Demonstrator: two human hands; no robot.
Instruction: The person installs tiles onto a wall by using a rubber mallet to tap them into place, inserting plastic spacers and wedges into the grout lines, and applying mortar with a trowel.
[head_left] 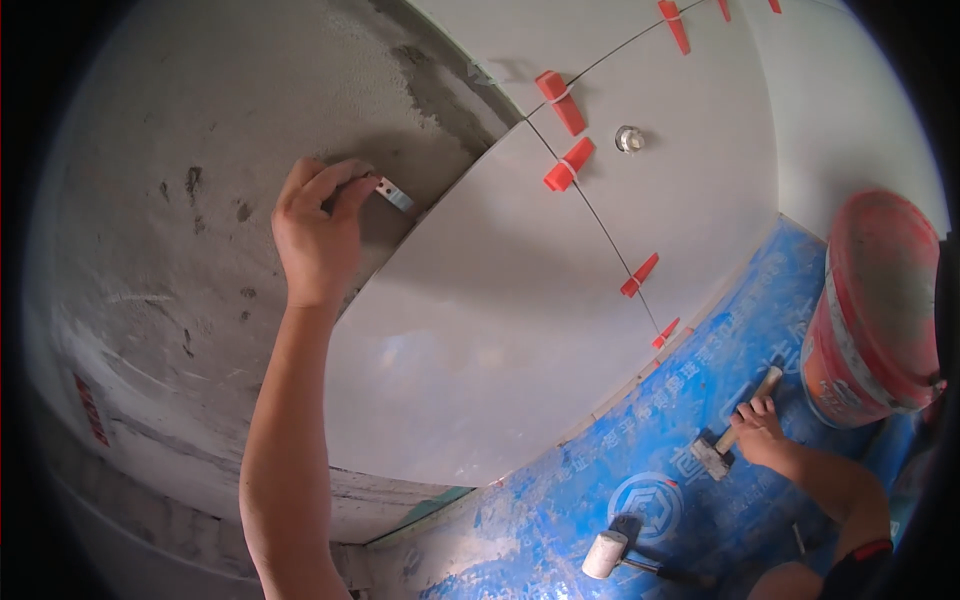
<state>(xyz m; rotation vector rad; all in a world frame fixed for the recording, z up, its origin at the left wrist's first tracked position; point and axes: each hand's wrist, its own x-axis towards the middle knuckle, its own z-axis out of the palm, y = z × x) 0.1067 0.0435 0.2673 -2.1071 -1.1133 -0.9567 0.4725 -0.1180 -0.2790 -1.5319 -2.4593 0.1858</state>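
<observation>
My left hand is raised at the bare grey wall, thumb and fingers pinching a small pale flat strip with dark spots. The strip's far end reaches close to the upper left edge of a large light-grey tile; I cannot tell what kind of strip it is. Low on the right, my right hand is wrapped round the wooden handle of a hammer. The hammer's blocky, dusty head is over the blue floor covering. On that covering lies a white-headed mallet with a dark handle.
Red wedges in white clips sit along the tile joints. A round metal fitting protrudes from the neighbouring tile. A dusty red bucket stands at the right on the blue printed floor covering, which runs along the wall's foot.
</observation>
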